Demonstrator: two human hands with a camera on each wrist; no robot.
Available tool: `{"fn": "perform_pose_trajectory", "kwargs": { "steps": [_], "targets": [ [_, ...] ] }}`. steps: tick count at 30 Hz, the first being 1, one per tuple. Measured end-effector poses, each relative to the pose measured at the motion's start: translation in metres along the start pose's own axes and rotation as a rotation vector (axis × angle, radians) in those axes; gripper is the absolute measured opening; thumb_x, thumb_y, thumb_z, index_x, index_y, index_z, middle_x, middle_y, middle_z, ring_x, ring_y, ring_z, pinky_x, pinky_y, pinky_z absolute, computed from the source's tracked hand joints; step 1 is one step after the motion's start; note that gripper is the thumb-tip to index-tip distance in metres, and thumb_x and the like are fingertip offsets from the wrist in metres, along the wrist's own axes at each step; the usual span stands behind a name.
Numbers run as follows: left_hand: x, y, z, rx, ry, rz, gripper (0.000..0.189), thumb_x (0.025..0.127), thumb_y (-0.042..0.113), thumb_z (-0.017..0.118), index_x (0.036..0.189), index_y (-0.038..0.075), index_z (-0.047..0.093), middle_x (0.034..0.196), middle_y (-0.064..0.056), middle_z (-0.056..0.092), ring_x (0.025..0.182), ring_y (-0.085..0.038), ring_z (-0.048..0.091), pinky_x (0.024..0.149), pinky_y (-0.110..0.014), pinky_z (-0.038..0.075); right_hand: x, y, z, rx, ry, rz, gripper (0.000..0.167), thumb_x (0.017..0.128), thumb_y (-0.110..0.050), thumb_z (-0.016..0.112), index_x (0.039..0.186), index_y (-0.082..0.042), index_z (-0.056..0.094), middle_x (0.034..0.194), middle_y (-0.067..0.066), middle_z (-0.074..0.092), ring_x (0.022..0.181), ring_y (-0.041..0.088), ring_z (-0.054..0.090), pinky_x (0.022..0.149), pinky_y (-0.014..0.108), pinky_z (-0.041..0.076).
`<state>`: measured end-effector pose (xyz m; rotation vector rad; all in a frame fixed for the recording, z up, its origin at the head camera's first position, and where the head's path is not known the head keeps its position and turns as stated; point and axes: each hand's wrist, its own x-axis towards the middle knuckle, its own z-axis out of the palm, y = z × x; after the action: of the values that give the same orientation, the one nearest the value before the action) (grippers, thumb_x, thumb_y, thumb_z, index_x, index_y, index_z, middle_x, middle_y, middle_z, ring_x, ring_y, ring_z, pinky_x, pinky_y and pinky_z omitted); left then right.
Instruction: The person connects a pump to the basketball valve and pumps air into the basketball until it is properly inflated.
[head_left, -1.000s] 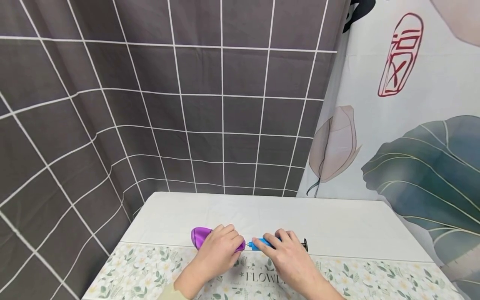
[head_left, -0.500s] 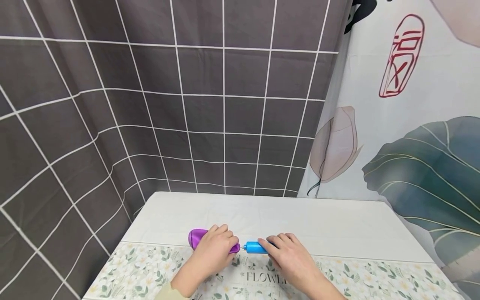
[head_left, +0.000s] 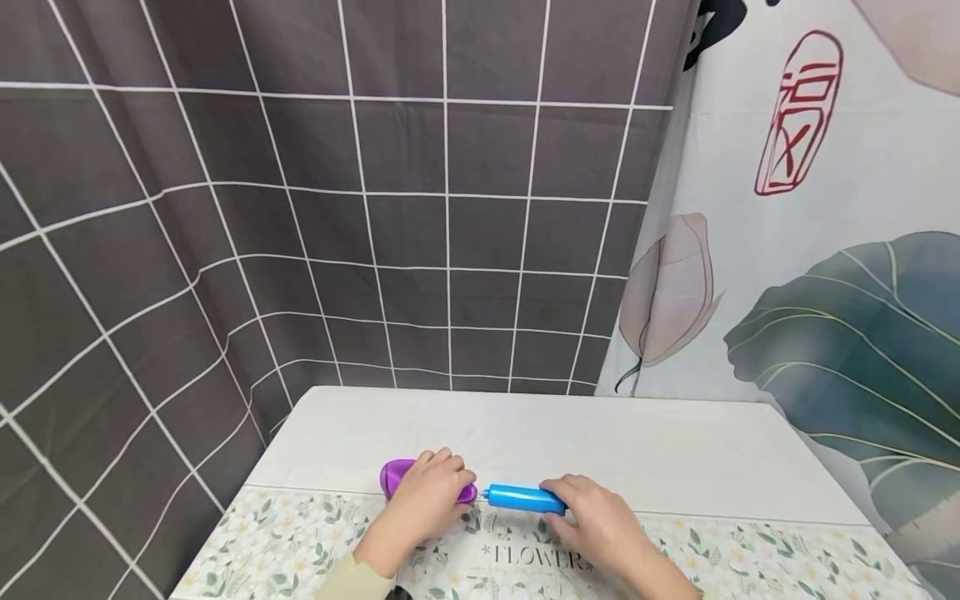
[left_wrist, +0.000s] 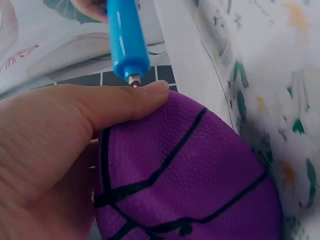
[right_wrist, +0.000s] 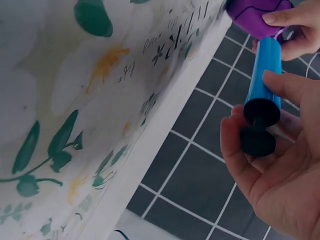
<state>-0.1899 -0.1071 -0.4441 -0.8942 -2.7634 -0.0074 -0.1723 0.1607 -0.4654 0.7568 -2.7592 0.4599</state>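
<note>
A purple ball (left_wrist: 200,160) with black lines and a pebbled skin looks flattened and partly collapsed. My left hand (head_left: 427,496) grips it, the thumb lying across its edge in the left wrist view. From the right, a blue hand pump (head_left: 525,498) points at the ball, its narrow metal tip (left_wrist: 135,79) right at the ball's edge beside that thumb. My right hand (head_left: 596,521) holds the rear end of the pump, thumb on the barrel. In the right wrist view, the pump's black handle (right_wrist: 257,141) sits between the curled fingers and the palm, a short way behind the black end cap.
Both hands are over a white table (head_left: 637,450) whose front part has a flowered cover (head_left: 712,550). A dark grid-patterned curtain (head_left: 487,233) rises behind and at the left. A pale curtain with large leaf prints (head_left: 847,350) hangs at the right.
My right hand has shifted back along the pump from the barrel to its rear end, leaving more blue barrel in sight. The left hand and ball have moved slightly left.
</note>
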Motion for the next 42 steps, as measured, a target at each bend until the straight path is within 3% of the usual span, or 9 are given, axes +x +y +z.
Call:
{"fn": "perform_pose_trajectory", "kwargs": {
  "steps": [5,10,15,18,22,27,32,35,42],
  "targets": [
    [0.008,0.002,0.004,-0.025,-0.103,-0.029,0.047,0.085,0.04,0.078,0.125,0.017,0.07,0.12,0.001,0.068,0.116,-0.018,0.058,0.109,-0.043,0.043,-0.001,0.008,0.002,0.045,-0.033,0.064,0.035,0.087,-0.034,0.079,0.118,-0.018,0.073,0.096,-0.013,0.067,0.079,0.001,0.059,0.067,0.028,0.055],
    [0.016,0.008,0.008,-0.02,-0.133,-0.047,0.052,0.083,0.044,0.079,0.129,0.02,0.069,0.125,-0.002,0.063,0.12,-0.019,0.053,0.112,-0.045,0.039,-0.004,0.017,0.002,0.098,-0.051,0.049,0.036,0.088,-0.034,0.078,0.12,-0.018,0.073,0.097,-0.013,0.068,0.077,-0.002,0.055,0.065,0.026,0.053],
    [0.025,0.035,0.015,0.027,-0.084,0.002,0.064,0.081,0.049,0.079,0.136,0.022,0.064,0.126,0.001,0.064,0.118,-0.017,0.055,0.11,-0.043,0.042,-0.005,0.024,0.002,0.168,-0.055,0.045,0.037,0.088,-0.032,0.078,0.121,-0.017,0.073,0.099,-0.012,0.07,0.078,-0.003,0.056,0.065,0.024,0.052],
    [0.031,0.058,0.02,0.026,-0.022,0.045,0.062,0.082,0.047,0.079,0.135,0.019,0.064,0.123,0.003,0.066,0.114,-0.015,0.058,0.104,-0.037,0.047,-0.004,0.025,0.002,0.194,-0.03,0.054,0.034,0.086,-0.031,0.079,0.117,-0.016,0.074,0.1,-0.011,0.07,0.082,0.0,0.061,0.07,0.026,0.056],
    [0.039,0.079,0.024,0.026,0.019,0.049,0.054,0.083,0.045,0.08,0.127,0.018,0.065,0.113,0.005,0.067,0.104,-0.011,0.059,0.092,-0.03,0.051,-0.002,0.028,0.001,0.256,-0.004,0.071,0.03,0.085,-0.034,0.08,0.109,-0.017,0.073,0.102,-0.01,0.07,0.089,0.006,0.066,0.077,0.029,0.058],
    [0.045,0.088,0.033,0.053,0.071,-0.003,0.047,0.087,0.04,0.078,0.127,0.022,0.064,0.106,0.005,0.066,0.095,-0.011,0.06,0.079,-0.026,0.053,-0.003,0.034,-0.003,0.427,0.011,0.136,0.03,0.086,-0.029,0.081,0.11,-0.014,0.07,0.101,-0.007,0.067,0.087,0.006,0.065,0.072,0.023,0.058],
    [0.05,0.089,0.034,0.052,0.123,-0.052,0.04,0.089,0.03,0.076,0.126,0.023,0.064,0.104,0.003,0.066,0.093,-0.013,0.061,0.076,-0.028,0.055,-0.006,0.036,-0.006,0.598,0.086,0.295,0.028,0.086,-0.012,0.08,0.112,-0.005,0.071,0.104,0.002,0.071,0.091,0.011,0.069,0.075,0.019,0.059],
    [0.051,0.088,0.032,0.048,0.126,-0.049,0.039,0.09,0.027,0.075,0.126,0.021,0.063,0.106,0.003,0.067,0.094,-0.014,0.062,0.078,-0.029,0.056,-0.009,0.034,-0.008,0.57,0.153,0.37,0.028,0.086,-0.009,0.079,0.114,-0.005,0.074,0.106,0.004,0.074,0.09,0.01,0.071,0.075,0.016,0.058],
    [0.05,0.082,0.026,0.025,0.114,-0.069,0.049,0.083,0.021,0.081,0.128,0.021,0.062,0.103,0.003,0.067,0.092,-0.014,0.063,0.078,-0.028,0.057,-0.018,0.044,-0.024,0.407,0.289,0.42,0.03,0.089,-0.01,0.077,0.119,-0.006,0.074,0.107,0.009,0.076,0.089,0.016,0.073,0.073,0.015,0.057]
  ]
}}
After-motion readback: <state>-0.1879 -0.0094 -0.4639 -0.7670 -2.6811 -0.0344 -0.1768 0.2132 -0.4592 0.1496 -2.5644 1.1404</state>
